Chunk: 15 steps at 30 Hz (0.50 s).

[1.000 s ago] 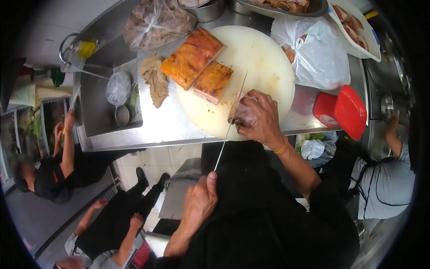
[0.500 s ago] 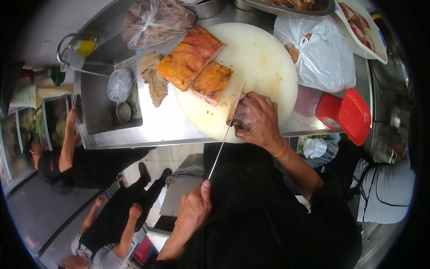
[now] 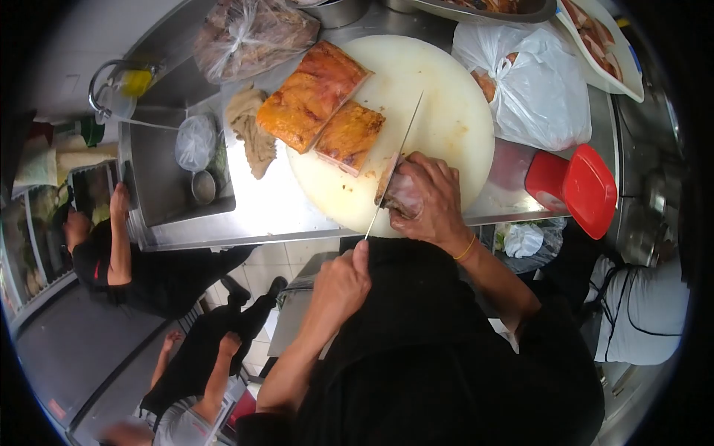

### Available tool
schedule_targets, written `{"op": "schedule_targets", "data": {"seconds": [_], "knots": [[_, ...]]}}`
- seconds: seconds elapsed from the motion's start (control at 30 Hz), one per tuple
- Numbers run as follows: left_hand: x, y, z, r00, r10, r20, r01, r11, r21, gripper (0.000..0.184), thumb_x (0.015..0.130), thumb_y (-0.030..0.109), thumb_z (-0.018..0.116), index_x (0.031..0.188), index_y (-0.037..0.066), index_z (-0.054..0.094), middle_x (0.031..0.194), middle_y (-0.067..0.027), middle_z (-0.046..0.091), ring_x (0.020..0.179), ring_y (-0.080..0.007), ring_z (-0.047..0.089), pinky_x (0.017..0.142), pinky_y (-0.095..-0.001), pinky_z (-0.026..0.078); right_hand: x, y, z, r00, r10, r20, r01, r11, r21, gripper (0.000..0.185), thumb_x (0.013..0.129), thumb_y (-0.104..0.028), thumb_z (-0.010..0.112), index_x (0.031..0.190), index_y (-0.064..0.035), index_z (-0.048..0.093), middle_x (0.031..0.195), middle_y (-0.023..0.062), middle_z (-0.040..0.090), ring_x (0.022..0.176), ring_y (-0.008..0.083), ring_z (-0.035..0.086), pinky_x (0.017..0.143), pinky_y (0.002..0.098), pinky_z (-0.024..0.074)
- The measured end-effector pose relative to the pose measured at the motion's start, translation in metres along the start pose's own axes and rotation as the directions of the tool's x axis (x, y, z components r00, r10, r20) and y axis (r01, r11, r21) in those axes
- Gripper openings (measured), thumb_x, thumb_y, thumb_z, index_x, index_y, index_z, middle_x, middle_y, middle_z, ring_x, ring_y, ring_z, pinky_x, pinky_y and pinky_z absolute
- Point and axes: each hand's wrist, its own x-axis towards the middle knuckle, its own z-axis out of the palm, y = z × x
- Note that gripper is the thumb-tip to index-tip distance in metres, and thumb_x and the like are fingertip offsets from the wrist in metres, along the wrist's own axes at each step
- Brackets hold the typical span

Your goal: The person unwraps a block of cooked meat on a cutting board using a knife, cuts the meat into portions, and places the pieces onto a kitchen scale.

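My left hand (image 3: 341, 284) is closed around the handle of a long, thin knife (image 3: 411, 123). The blade reaches forward over the round white cutting board (image 3: 454, 111), along the cut side of a chunk of meat (image 3: 406, 193). On that chunk my right hand (image 3: 437, 199), with a yellow band at its wrist, presses and grips with curled fingers, hiding part of it. Left of the knife lie a big slab of orange-skinned roast pork (image 3: 312, 97) and a smaller roast piece (image 3: 352, 137), partly on the board.
A brown cloth (image 3: 253, 130) lies between board and sink (image 3: 160, 171). Bagged meat (image 3: 249, 37), a white plastic bag (image 3: 532, 89) and a white tray of meat (image 3: 628, 70) stand behind. A red container (image 3: 587, 189) sits at right. Co-workers (image 3: 201, 357) are at left and right.
My left hand has pushed the knife forward and slightly right, so more blade extends past the meat. My right hand stays on the chunk. At left, a co-worker has shifted.
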Motion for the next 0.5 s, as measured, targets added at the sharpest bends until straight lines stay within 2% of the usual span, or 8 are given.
{"op": "schedule_targets", "data": {"seconds": [0.13, 0.23, 0.33, 0.5], "knots": [[0.017, -0.01, 0.016, 1.0, 0.022, 0.005, -0.022, 1.0, 0.006, 0.058, 0.108, 0.039, 0.039, 0.077, -0.001, 0.067, 0.079, -0.0341, 0.064, 0.079, -0.0565, 0.061, 0.074, -0.0617, 0.049, 0.0, -0.002, 0.003, 1.0, 0.002, -0.029, -0.003, 1.0, -0.015, 0.065, 0.054, -0.023, 0.081, 0.115, -0.0095, 0.061, 0.122, 0.0099, 0.059, 0.11, 0.0304, 0.056, 0.092, 0.0447, 0.0402], [0.019, -0.016, 0.024, 0.995, 0.079, -0.056, -0.08, 0.997, -0.009, 0.058, 0.108, 0.04, 0.041, 0.077, -0.001, 0.067, 0.079, -0.0344, 0.064, 0.08, -0.0559, 0.062, 0.074, -0.062, 0.049, -0.002, -0.001, 0.005, 0.999, -0.016, -0.032, 0.014, 0.999, -0.039, 0.064, 0.054, -0.023, 0.081, 0.114, -0.0095, 0.061, 0.122, 0.01, 0.059, 0.109, 0.0307, 0.056, 0.092, 0.0447, 0.0401], [0.012, -0.015, 0.021, 0.995, 0.07, -0.069, -0.073, 0.996, -0.044, 0.057, 0.107, 0.041, 0.042, 0.078, -0.001, 0.067, 0.079, -0.0347, 0.065, 0.078, -0.0561, 0.062, 0.074, -0.0622, 0.05, -0.005, -0.007, 0.004, 1.0, 0.013, 0.001, -0.013, 0.997, -0.074, 0.063, 0.055, -0.022, 0.08, 0.114, -0.0093, 0.061, 0.12, 0.0104, 0.059, 0.108, 0.032, 0.056, 0.091, 0.0451, 0.0405], [-0.007, -0.043, 0.032, 0.99, 0.101, -0.097, -0.104, 0.994, -0.023, 0.055, 0.107, 0.042, 0.042, 0.082, 0.0, 0.067, 0.076, -0.0345, 0.065, 0.075, -0.0563, 0.062, 0.072, -0.0629, 0.05, -0.012, -0.02, -0.006, 0.999, 0.019, 0.038, -0.018, 0.999, -0.029, 0.063, 0.063, -0.037, 0.084, 0.113, -0.0068, 0.061, 0.116, 0.0129, 0.06, 0.108, 0.0344, 0.055, 0.091, 0.047, 0.0414]]}}
